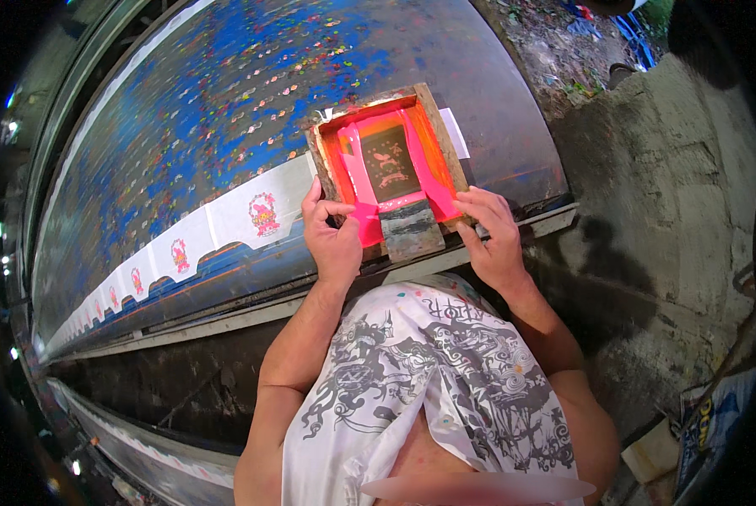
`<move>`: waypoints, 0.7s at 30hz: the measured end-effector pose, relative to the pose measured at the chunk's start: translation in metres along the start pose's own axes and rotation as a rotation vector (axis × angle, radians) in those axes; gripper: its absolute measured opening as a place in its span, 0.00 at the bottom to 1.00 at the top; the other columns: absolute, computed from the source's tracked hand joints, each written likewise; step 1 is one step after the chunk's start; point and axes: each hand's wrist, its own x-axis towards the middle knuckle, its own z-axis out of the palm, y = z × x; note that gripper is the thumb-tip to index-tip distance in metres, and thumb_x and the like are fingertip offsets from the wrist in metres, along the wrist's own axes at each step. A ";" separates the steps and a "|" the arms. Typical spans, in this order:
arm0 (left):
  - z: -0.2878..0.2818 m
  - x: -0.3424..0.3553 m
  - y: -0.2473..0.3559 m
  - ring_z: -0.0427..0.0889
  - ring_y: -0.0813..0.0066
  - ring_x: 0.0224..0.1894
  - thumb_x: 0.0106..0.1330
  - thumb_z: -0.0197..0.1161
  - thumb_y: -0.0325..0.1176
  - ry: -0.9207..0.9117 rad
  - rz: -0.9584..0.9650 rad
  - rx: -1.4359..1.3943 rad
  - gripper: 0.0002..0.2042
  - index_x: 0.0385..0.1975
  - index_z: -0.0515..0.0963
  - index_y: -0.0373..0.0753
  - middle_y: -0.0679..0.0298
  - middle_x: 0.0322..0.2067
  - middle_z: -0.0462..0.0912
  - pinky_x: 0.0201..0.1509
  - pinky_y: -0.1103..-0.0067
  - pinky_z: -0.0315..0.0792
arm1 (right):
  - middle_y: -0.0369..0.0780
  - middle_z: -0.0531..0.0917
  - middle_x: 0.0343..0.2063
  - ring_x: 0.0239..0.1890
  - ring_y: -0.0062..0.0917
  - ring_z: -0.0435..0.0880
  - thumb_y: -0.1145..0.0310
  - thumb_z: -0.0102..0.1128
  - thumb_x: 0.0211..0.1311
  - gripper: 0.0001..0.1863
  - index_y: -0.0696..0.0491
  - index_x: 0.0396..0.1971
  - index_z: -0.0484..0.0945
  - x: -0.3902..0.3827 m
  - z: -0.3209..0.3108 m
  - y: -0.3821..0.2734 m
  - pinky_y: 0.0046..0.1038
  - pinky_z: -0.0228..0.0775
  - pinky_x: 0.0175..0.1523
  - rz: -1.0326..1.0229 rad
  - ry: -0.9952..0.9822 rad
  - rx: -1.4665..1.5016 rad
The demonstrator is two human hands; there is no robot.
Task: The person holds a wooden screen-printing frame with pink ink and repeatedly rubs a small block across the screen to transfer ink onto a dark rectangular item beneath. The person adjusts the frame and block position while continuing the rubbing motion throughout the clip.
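Note:
A small wooden screen-printing frame [440, 139] lies at the near edge of a long table, tilted slightly to the left. Its inside is smeared with bright pink ink [421, 160] around a dark mesh window [386, 150] bearing a small design. A grey, ink-stained squeegee [413, 233] leans at the frame's near end. My left hand [336, 240] grips the near left corner, thumb over the rim. On the near right corner, my right hand [489, 226] closes with fingers on top and thumb below. White fabric or paper [456, 135] shows past the frame's right side.
White pieces [230, 221] with pink emblems run in a row leftward along the table's near edge. Blue paint and multicoloured specks cover the tabletop [226, 126]. A metal rail [555, 221] borders its near side. Concrete floor [673, 169] lies to the right.

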 end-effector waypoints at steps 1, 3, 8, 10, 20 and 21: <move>0.001 0.001 0.000 0.75 0.50 0.83 0.64 0.72 0.14 -0.002 -0.019 0.011 0.09 0.36 0.86 0.40 0.38 0.83 0.69 0.85 0.63 0.66 | 0.45 0.90 0.61 0.69 0.48 0.86 0.78 0.77 0.67 0.20 0.55 0.59 0.91 0.002 -0.004 0.001 0.48 0.77 0.75 -0.048 -0.022 -0.023; 0.003 0.002 0.000 0.73 0.52 0.85 0.64 0.71 0.13 -0.008 -0.059 -0.004 0.10 0.36 0.85 0.39 0.38 0.85 0.67 0.85 0.64 0.66 | 0.44 0.89 0.60 0.69 0.49 0.86 0.75 0.80 0.65 0.21 0.54 0.57 0.91 0.003 -0.008 -0.002 0.49 0.78 0.74 -0.150 -0.045 -0.060; 0.005 -0.001 -0.002 0.73 0.56 0.85 0.62 0.68 0.10 -0.011 -0.143 -0.100 0.13 0.38 0.83 0.39 0.39 0.87 0.64 0.84 0.66 0.66 | 0.41 0.88 0.61 0.68 0.45 0.86 0.70 0.83 0.59 0.23 0.52 0.56 0.92 0.007 0.001 -0.015 0.49 0.80 0.71 -0.307 -0.243 -0.025; 0.004 0.000 -0.003 0.73 0.57 0.85 0.62 0.68 0.10 -0.020 -0.135 -0.080 0.13 0.37 0.83 0.39 0.39 0.87 0.65 0.83 0.67 0.67 | 0.41 0.88 0.61 0.68 0.45 0.86 0.70 0.80 0.60 0.22 0.52 0.57 0.92 0.010 0.007 -0.019 0.49 0.80 0.70 -0.340 -0.304 -0.063; 0.005 0.000 0.002 0.76 0.60 0.83 0.62 0.72 0.15 -0.035 -0.053 0.140 0.09 0.34 0.86 0.39 0.39 0.84 0.70 0.79 0.69 0.71 | 0.41 0.88 0.53 0.60 0.42 0.88 0.71 0.67 0.66 0.18 0.55 0.55 0.90 0.042 0.018 -0.030 0.45 0.82 0.67 -0.395 -0.391 -0.170; 0.005 0.001 0.002 0.77 0.58 0.81 0.63 0.72 0.15 -0.039 -0.072 0.105 0.08 0.33 0.86 0.39 0.39 0.83 0.70 0.78 0.68 0.72 | 0.42 0.89 0.53 0.59 0.43 0.88 0.72 0.67 0.66 0.18 0.55 0.56 0.90 0.048 0.019 -0.031 0.45 0.82 0.66 -0.391 -0.415 -0.180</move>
